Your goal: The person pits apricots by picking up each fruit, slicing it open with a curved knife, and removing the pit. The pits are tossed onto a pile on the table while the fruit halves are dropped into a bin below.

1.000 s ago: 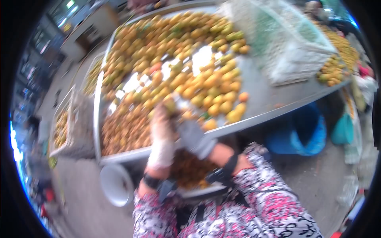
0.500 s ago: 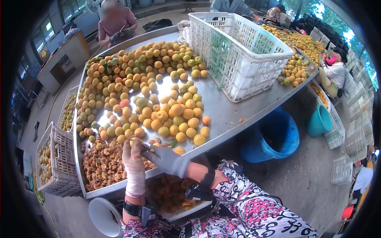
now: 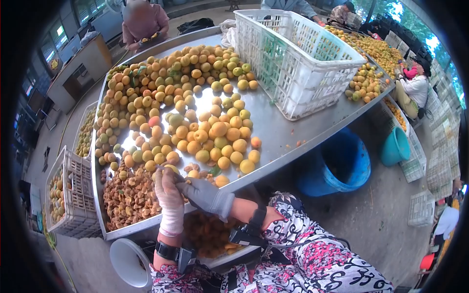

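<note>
My left hand (image 3: 169, 193), in a pale stained glove with a wrapped wrist, is closed at the table's front edge. Against it, my right hand (image 3: 202, 194), in a grey glove, has its fingers bent together. A yellow fruit (image 3: 172, 168) shows at the fingertips, partly hidden, and seems to be in the left hand's grip. What the right fingers hold is hidden. Beyond the hands, orange and green fruits (image 3: 219, 129) cover much of the metal table (image 3: 273, 141). Brown pits (image 3: 128, 200) lie heaped at its front left corner.
A white crate (image 3: 312, 80) stands on the table. Blue tub (image 3: 337, 166), teal bucket (image 3: 395, 146) and white bucket (image 3: 128, 261) are on the floor. Fruit-filled crates (image 3: 73, 195) stand left. Under the table is a container of fruit (image 3: 215, 239). Several people work around.
Both hands remain together; my left hand has shifted slightly right and its wrist has turned a little. The person across the table now holds opened fruit pieces. The view has shifted slightly.
</note>
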Tool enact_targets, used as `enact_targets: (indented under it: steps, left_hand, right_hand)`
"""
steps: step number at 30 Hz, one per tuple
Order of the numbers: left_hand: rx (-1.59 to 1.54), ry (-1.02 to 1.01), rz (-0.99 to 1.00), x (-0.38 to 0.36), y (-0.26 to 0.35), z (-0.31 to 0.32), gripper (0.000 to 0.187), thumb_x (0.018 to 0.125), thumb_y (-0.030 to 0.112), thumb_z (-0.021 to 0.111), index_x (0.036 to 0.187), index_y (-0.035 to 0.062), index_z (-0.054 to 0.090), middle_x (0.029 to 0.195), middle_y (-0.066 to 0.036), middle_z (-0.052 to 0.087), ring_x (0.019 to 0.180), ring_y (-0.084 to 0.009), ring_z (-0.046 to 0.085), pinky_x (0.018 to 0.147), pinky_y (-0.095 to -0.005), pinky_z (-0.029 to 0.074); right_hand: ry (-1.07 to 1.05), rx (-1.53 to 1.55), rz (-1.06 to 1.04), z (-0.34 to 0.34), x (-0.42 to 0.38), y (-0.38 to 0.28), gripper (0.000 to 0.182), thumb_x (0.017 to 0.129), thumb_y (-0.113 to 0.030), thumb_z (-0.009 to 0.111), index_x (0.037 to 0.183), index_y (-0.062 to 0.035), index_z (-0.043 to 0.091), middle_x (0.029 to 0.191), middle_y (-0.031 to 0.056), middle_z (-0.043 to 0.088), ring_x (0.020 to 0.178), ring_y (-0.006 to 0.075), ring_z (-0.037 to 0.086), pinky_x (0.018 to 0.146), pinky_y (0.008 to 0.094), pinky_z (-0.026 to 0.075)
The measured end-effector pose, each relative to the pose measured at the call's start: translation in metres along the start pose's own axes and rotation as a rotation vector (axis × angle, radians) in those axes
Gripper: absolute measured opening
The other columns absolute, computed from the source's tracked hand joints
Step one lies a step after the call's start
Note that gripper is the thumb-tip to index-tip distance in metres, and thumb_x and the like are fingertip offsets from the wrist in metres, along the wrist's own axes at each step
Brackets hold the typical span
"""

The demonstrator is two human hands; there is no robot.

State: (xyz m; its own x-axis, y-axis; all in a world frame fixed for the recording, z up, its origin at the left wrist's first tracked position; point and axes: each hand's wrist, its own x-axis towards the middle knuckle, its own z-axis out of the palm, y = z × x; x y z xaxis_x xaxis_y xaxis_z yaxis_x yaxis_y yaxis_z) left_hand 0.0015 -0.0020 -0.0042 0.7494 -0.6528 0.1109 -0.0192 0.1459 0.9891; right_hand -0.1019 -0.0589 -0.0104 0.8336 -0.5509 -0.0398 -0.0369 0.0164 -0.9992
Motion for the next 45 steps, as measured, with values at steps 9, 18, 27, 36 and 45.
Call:
enact_targets:
  steps: [9,18,27,36,45]
  left_hand:
    - [0.058,-0.051,0.076,0.003,0.038,-0.01,0.026,0.092,0.017,0.05,0.113,0.003,0.056,0.086,-0.004,0.059,0.076,-0.0133,0.055,0.066,-0.0257,0.044]
    - [0.51,-0.387,0.188,-0.013,0.03,-0.014,0.043,0.078,0.019,0.063,0.116,0.0004,0.052,0.09,-0.021,0.063,0.092,-0.037,0.06,0.082,-0.0418,0.047]
    - [0.664,-0.37,0.259,-0.015,0.044,-0.018,0.045,0.077,0.024,0.067,0.113,0.0013,0.053,0.093,-0.02,0.063,0.089,-0.0367,0.061,0.08,-0.0411,0.048]
    - [0.749,-0.362,0.372,-0.017,0.044,-0.024,0.036,0.076,0.019,0.064,0.108,0.0052,0.057,0.087,-0.02,0.062,0.083,-0.0378,0.059,0.075,-0.0435,0.047]
    - [0.032,-0.13,-0.103,-0.006,0.022,-0.018,0.027,0.088,0.024,0.052,0.108,0.0065,0.056,0.075,-0.006,0.056,0.07,-0.0176,0.054,0.066,-0.0305,0.045]
  right_hand:
    - [0.144,0.007,-0.135,-0.04,0.005,-0.011,0.039,0.089,-0.037,0.061,0.101,-0.0011,0.064,0.069,0.0092,0.061,0.061,0.0152,0.059,0.055,0.03,0.046]
    - [-0.001,0.283,0.234,-0.033,-0.001,-0.043,0.037,0.087,-0.037,0.062,0.101,-0.0034,0.058,0.062,-0.0003,0.052,0.04,0.0055,0.045,0.034,0.0192,0.034]
    - [-0.126,0.377,0.274,-0.033,-0.007,-0.051,0.028,0.088,-0.034,0.058,0.092,-0.0056,0.057,0.062,-0.0018,0.051,0.048,0.0065,0.047,0.043,0.0184,0.036]
    - [0.04,0.651,0.43,-0.016,-0.016,-0.049,0.024,0.088,-0.029,0.054,0.095,-0.007,0.057,0.071,0.0021,0.056,0.058,0.0108,0.054,0.052,0.0229,0.044]
    - [0.159,0.826,0.335,0.009,-0.011,-0.029,0.022,0.085,-0.027,0.053,0.093,-0.0068,0.055,0.069,0.0035,0.055,0.049,0.0127,0.051,0.042,0.025,0.043]
